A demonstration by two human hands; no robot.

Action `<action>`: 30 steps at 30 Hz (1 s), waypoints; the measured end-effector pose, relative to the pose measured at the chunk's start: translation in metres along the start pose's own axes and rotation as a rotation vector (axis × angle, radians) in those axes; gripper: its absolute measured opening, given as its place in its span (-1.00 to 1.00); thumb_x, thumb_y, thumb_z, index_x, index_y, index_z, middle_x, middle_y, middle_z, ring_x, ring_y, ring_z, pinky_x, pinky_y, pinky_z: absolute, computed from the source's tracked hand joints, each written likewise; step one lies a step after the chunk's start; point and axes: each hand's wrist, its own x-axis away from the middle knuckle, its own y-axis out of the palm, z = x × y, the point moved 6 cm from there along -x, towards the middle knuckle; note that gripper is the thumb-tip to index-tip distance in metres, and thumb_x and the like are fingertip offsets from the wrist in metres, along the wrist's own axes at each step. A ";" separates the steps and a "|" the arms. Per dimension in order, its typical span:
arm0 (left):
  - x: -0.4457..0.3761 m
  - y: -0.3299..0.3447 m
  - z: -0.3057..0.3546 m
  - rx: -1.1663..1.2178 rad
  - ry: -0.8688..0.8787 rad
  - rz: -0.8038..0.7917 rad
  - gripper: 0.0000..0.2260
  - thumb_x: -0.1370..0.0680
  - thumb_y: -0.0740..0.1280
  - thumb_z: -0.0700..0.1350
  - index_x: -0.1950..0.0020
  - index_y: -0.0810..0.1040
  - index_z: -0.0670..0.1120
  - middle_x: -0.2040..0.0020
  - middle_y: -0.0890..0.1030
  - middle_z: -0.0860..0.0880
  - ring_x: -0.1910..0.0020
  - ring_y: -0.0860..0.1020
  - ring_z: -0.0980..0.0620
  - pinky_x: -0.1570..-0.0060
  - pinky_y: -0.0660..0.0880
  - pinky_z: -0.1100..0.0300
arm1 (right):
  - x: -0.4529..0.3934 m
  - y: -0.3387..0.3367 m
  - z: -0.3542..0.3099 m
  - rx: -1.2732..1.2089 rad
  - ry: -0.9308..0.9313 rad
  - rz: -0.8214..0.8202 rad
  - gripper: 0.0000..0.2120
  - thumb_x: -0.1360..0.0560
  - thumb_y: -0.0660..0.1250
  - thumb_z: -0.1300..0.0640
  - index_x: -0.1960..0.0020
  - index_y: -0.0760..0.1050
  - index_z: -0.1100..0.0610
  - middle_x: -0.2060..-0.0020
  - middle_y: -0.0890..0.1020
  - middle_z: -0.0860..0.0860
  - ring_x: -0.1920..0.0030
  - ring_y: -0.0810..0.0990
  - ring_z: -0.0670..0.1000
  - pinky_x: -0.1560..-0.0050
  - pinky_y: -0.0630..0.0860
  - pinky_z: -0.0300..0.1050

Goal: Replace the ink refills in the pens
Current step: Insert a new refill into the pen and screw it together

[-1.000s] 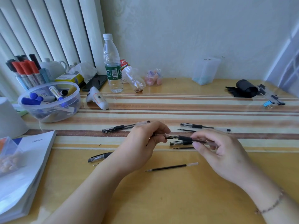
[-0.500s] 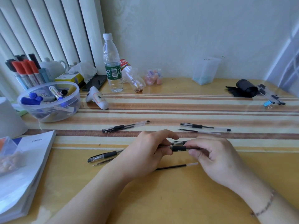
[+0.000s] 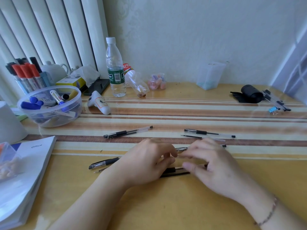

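Pens (image 3: pixel 127 132) lie scattered on the striped surface (image 3: pixel 166 205) in our head view, our left hand (image 3: pixel 146 161) and blurred right hand (image 3: pixel 211 161) meeting over two near us, grip unclear on either.

both hands are coming down lower, closer to the table. right hand (image 3: pixel 214 161) is blurry & is opening up, fingers spreading, not gripping the pen like 0.5 s ago. left hand (image 3: pixel 147 163) is now pinching the pen (image 3: pixel 176 170) down near the loose refill (image 3: pixel 172 174) w/ curled fingers.
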 end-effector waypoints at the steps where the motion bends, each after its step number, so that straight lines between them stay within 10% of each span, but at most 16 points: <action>1: 0.000 0.000 0.000 -0.001 -0.001 0.002 -0.87 -0.55 0.29 -0.03 -0.05 0.58 0.05 0.15 0.61 0.12 0.14 0.51 0.11 0.10 0.49 0.13 | -0.001 -0.010 0.009 0.009 0.044 0.065 -0.71 -0.48 0.25 -0.18 -0.10 0.61 -0.13 0.06 0.55 -0.32 -0.06 0.46 -0.15 -0.05 0.42 -0.21; 11: -0.002 -0.001 -0.003 0.000 -0.032 0.083 -0.87 -0.58 0.28 -0.03 -0.08 0.58 0.05 0.05 0.58 0.15 0.07 0.41 0.19 0.04 0.38 0.29 | -0.003 -0.017 0.054 0.178 0.346 0.066 -0.89 -0.51 0.34 0.00 0.01 0.63 -0.10 0.02 0.58 -0.25 -0.12 0.38 -0.08 -0.02 0.32 -0.15; 25: -0.006 -0.004 -0.003 -0.048 -0.048 0.223 -0.79 -0.57 0.27 0.02 -0.16 0.53 0.01 -0.04 0.52 0.10 -0.06 0.46 0.10 -0.06 0.43 0.21 | -0.008 -0.016 0.021 0.025 0.140 0.202 -0.92 -0.47 0.40 0.14 0.08 0.57 -0.04 0.25 0.52 -0.38 0.13 0.48 -0.39 0.12 0.37 -0.23; 30: -0.007 0.003 0.010 -0.144 0.038 0.164 -0.84 -0.60 0.15 -0.04 -0.06 0.49 -0.02 0.13 0.57 0.03 0.16 0.50 -0.05 0.20 0.45 0.06 | -0.007 -0.010 0.004 -0.073 0.006 0.173 -0.71 -0.59 0.13 -0.10 -0.10 0.59 -0.06 0.16 0.58 -0.27 0.17 0.56 -0.20 0.23 0.46 -0.30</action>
